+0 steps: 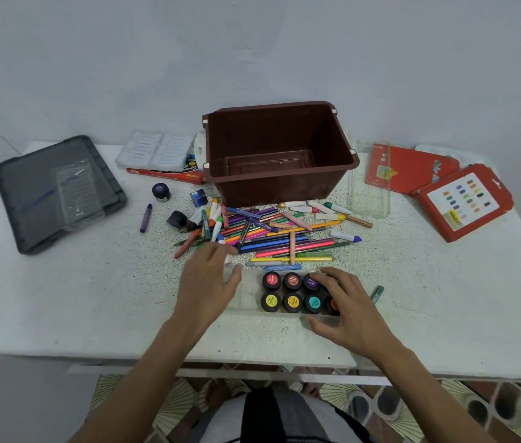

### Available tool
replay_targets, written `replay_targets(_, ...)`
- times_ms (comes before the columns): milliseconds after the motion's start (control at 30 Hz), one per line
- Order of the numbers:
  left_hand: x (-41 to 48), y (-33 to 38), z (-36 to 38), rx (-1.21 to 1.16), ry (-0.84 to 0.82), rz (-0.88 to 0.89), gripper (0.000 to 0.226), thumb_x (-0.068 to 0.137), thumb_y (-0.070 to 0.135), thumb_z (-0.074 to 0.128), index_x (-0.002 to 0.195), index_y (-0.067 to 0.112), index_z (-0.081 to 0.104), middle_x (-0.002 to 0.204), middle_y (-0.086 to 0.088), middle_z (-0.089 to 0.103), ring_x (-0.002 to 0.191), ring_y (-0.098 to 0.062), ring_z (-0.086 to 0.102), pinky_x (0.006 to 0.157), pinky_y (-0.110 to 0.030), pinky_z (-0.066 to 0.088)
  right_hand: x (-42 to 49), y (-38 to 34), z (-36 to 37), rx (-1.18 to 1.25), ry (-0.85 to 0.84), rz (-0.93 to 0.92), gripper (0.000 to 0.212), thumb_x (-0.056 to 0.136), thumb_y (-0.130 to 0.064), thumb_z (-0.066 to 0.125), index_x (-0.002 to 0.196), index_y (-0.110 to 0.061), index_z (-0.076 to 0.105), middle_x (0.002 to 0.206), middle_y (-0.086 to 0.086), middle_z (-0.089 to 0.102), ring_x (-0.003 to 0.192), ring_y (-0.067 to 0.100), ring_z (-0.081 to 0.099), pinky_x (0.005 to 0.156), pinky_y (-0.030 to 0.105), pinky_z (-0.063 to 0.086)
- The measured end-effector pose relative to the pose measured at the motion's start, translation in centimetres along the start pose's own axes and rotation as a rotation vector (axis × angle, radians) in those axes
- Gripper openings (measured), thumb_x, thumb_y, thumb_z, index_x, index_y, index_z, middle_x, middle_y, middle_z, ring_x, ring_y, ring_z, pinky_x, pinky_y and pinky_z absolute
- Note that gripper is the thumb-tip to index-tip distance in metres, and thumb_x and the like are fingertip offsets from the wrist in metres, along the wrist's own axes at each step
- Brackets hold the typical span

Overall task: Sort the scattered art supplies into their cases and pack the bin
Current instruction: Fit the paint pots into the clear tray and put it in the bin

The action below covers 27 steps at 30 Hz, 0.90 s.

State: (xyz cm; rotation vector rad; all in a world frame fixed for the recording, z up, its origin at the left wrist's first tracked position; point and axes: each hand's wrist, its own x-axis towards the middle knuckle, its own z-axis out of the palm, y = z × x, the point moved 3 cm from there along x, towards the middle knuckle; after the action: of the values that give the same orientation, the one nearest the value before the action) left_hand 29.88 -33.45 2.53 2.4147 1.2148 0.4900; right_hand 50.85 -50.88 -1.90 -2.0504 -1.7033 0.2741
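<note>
A clear plastic tray (246, 298) lies near the table's front edge and holds several small paint pots (291, 302) with coloured lids. My right hand (348, 310) rests over the tray's right end, fingers spread on the pots and thumb at the tray's near rim. My left hand (209, 282) hovers open at the tray's left end, fingers relaxed and holding nothing. Behind the tray lies a heap of pencils, crayons and markers (272, 231). An empty brown bin (280, 151) stands behind the heap.
A grey lid (29, 199) with a clear insert lies at the left. White cases on a red box (156, 155) sit left of the bin. Loose ink pots (161, 191), a purple crayon (145, 217), a clear sleeve (369, 183) and red card cases (463, 203) lie around.
</note>
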Motion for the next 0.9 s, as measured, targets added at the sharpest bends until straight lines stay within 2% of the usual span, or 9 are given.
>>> replay_targets(67, 0.7, -1.2, -0.1, 0.152, 0.089, -0.068, 0.029, 0.088, 0.026, 0.067, 0.115, 0.015, 0.064, 0.118, -0.010, 0.060, 0.106, -0.030, 0.059, 0.083, -0.043, 0.047, 0.0, 0.0, 0.0, 0.002, 0.003, -0.003, 0.073, 0.081, -0.067, 0.058, 0.140, -0.025, 0.046, 0.140, -0.002, 0.044, 0.127, 0.017, 0.039, 0.104, 0.031, 0.038)
replay_targets(200, 1.5, -2.6, -0.1, 0.308, 0.112, -0.167, 0.035, 0.088, 0.029, 0.067, 0.121, 0.017, 0.063, 0.121, -0.014, 0.058, 0.101, -0.036, 0.060, 0.082, -0.047, 0.046, 0.1, -0.1, 0.0, 0.006, 0.014, -0.008, 0.072, 0.081, -0.067, 0.058, 0.139, -0.025, 0.047, 0.138, -0.003, 0.045, 0.125, 0.017, 0.040, 0.103, 0.031, 0.039)
replay_targets(467, 2.3, -3.3, 0.5, 0.168, 0.054, -0.178, 0.036, 0.090, 0.025, 0.067, 0.124, 0.015, 0.059, 0.116, -0.012, 0.064, 0.095, -0.029, 0.063, 0.072, -0.045, 0.057, 0.1, 0.0, 0.1, 0.004, 0.009, -0.003, 0.073, 0.080, -0.066, 0.060, 0.139, -0.026, 0.045, 0.139, -0.002, 0.045, 0.126, 0.019, 0.041, 0.104, 0.034, 0.040)
replay_targets(533, 1.9, -2.6, 0.1, 0.080, 0.095, -0.173, 0.035, 0.087, 0.024, 0.070, 0.119, 0.015, 0.059, 0.113, -0.009, 0.064, 0.091, -0.025, 0.062, 0.071, -0.040, 0.056, 0.1, -0.1, 0.1, 0.002, 0.007, -0.001, 0.073, 0.080, -0.066, 0.060, 0.139, -0.026, 0.045, 0.139, -0.002, 0.044, 0.126, 0.019, 0.041, 0.104, 0.033, 0.040)
replay_targets(633, 1.1, -1.1, -0.6, -0.103, 0.125, -0.171, 0.033, 0.084, 0.021, 0.074, 0.108, 0.020, 0.051, 0.105, 0.001, 0.060, 0.089, -0.016, 0.059, 0.068, -0.021, 0.045, 0.0, -0.1, 0.1, 0.002, 0.006, -0.004, 0.073, 0.080, -0.065, 0.061, 0.139, -0.025, 0.045, 0.139, -0.003, 0.044, 0.126, 0.017, 0.040, 0.104, 0.030, 0.038)
replay_targets(700, 0.8, -0.3, -0.8, -0.238, 0.079, -0.162, 0.034, 0.082, 0.015, 0.074, 0.105, 0.022, 0.049, 0.101, 0.007, 0.059, 0.091, -0.011, 0.060, 0.069, -0.017, 0.045, 0.0, -0.1, 0.1, 0.000, 0.002, -0.004, 0.073, 0.080, -0.065, 0.061, 0.140, -0.025, 0.045, 0.139, -0.003, 0.043, 0.126, 0.016, 0.039, 0.104, 0.029, 0.037)
replay_targets(767, 0.5, 0.4, -0.8, -0.328, -0.001, -0.111, 0.042, 0.081, 0.013, 0.074, 0.115, 0.024, 0.051, 0.106, 0.008, 0.056, 0.096, -0.010, 0.061, 0.081, -0.023, 0.049, 0.0, 0.0, 0.1, 0.000, 0.001, 0.000, 0.074, 0.080, -0.065, 0.061, 0.140, -0.025, 0.045, 0.139, -0.003, 0.043, 0.126, 0.017, 0.039, 0.104, 0.029, 0.037)
replay_targets(833, 0.3, 0.7, -0.7, -0.318, -0.108, -0.046, 0.050, 0.082, 0.015, 0.073, 0.126, 0.028, 0.054, 0.115, 0.005, 0.052, 0.101, -0.009, 0.057, 0.090, -0.026, 0.046, 0.1, 0.0, 0.1, 0.001, 0.000, 0.000, 0.073, 0.080, -0.065, 0.061, 0.140, -0.025, 0.045, 0.139, -0.003, 0.043, 0.126, 0.017, 0.039, 0.105, 0.030, 0.037)
replay_targets(900, 0.0, 0.8, -0.3, -0.274, -0.209, 0.030, 0.044, 0.083, 0.019, 0.074, 0.124, 0.026, 0.059, 0.116, 0.006, 0.051, 0.104, -0.007, 0.054, 0.094, -0.020, 0.042, 0.0, 0.0, 0.1, 0.002, 0.001, -0.001, 0.073, 0.080, -0.065, 0.062, 0.140, -0.026, 0.045, 0.140, -0.003, 0.043, 0.126, 0.017, 0.039, 0.105, 0.030, 0.037)
